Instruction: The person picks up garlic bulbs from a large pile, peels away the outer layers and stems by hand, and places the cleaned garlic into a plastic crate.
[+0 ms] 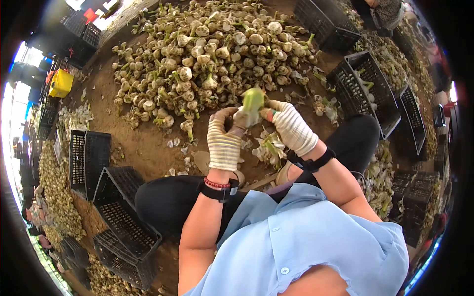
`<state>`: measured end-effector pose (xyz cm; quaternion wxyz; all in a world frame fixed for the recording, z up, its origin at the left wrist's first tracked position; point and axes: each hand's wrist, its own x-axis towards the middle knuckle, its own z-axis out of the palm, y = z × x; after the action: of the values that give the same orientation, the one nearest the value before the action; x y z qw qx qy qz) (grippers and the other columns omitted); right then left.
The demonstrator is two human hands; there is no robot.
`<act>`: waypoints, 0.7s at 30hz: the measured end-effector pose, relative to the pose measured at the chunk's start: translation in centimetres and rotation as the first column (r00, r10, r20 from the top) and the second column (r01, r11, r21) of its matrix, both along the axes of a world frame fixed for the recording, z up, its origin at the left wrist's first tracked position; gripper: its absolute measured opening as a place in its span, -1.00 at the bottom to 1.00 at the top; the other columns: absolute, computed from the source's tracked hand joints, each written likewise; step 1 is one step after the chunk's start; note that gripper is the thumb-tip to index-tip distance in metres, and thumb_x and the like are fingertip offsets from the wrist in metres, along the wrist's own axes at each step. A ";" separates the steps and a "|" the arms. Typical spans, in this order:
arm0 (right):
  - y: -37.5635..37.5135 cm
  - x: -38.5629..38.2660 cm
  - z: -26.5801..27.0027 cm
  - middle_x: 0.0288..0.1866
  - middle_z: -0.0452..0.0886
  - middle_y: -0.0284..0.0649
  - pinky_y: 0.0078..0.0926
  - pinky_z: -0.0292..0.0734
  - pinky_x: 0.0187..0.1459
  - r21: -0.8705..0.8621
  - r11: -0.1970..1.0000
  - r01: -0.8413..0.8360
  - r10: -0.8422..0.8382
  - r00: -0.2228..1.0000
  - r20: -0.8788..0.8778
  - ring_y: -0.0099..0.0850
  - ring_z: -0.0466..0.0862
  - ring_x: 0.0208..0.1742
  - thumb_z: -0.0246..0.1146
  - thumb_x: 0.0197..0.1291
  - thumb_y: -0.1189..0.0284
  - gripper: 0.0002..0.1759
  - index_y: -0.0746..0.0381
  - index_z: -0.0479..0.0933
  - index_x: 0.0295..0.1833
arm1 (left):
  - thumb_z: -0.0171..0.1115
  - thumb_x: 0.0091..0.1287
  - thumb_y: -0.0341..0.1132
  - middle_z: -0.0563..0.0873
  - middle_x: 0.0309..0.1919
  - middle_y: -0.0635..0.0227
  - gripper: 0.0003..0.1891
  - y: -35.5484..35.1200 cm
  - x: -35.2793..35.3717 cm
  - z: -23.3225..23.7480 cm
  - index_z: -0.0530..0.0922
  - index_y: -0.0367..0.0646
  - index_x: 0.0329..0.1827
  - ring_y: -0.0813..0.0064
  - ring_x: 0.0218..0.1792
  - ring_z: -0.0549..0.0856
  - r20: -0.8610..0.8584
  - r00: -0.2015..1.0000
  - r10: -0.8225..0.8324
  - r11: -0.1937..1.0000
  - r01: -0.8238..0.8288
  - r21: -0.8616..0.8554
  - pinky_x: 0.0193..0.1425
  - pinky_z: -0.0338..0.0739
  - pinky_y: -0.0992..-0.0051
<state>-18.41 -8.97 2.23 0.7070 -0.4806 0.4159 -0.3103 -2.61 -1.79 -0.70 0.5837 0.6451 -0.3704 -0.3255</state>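
Closely, left hand [224, 140], right hand [292, 127], ribbed knit gloves [223, 150], grips clamped on garlic [252, 104]

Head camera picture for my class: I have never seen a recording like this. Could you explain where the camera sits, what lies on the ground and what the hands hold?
There is no machine here: a person wears one camera on the head, so the single picture looks forward and down over a light blue shirt at their own arms. The wide lens bends the edges. The left hand and right hand, both in striped gloves, grip a garlic bulb with a green stalk between them; it is blurred. Beyond lies a big garlic pile on the bare dirt floor, with peelings just below the hands. Black crates stand to the left and right, and a yellow container sits far left.
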 end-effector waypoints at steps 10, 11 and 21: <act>-0.3 -3.6 1.0 -0.33 0.63 -0.39 -0.68 0.55 -0.41 0.298 0.955 0.011 -0.038 0.996 0.083 -0.67 0.55 -0.51 0.25 0.36 0.44 -0.70 0.32 0.60 0.14 | 0.37 0.43 -0.29 0.66 -0.21 0.38 -0.82 0.1 1.5 -1.5 0.65 -0.24 -0.09 0.61 -0.22 0.59 -0.289 0.957 -0.021 0.993 0.052 0.102 -0.13 0.53 0.61; 0.0 -3.6 0.9 -0.33 0.63 -0.39 -0.68 0.55 -0.41 0.301 0.953 0.018 -0.045 0.996 0.083 -0.67 0.55 -0.51 0.25 0.36 0.44 -0.70 0.32 0.60 0.14 | 0.38 0.42 -0.31 0.67 -0.21 0.37 -0.82 0.4 0.4 -0.5 0.65 -0.25 -0.10 0.61 -0.21 0.59 -0.272 0.961 -0.047 0.994 0.072 0.084 -0.11 0.54 0.59; 1.7 -1.2 1.4 -0.35 0.61 -0.41 -0.62 0.49 -0.42 0.311 0.948 -0.068 0.058 0.997 0.041 -0.64 0.55 -0.44 0.26 0.33 0.45 -0.68 0.35 0.59 0.14 | 0.41 0.38 -0.36 0.72 -0.17 0.43 -0.82 0.8 0.6 -0.4 0.66 -0.17 -0.03 0.65 -0.14 0.64 -0.518 0.856 -0.003 0.992 0.067 0.106 -0.01 0.57 0.57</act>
<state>-19.61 -7.29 3.63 0.7901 -0.3707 0.4330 -0.2255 -2.04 -0.98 -1.15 0.6156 0.5613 -0.1916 -0.5189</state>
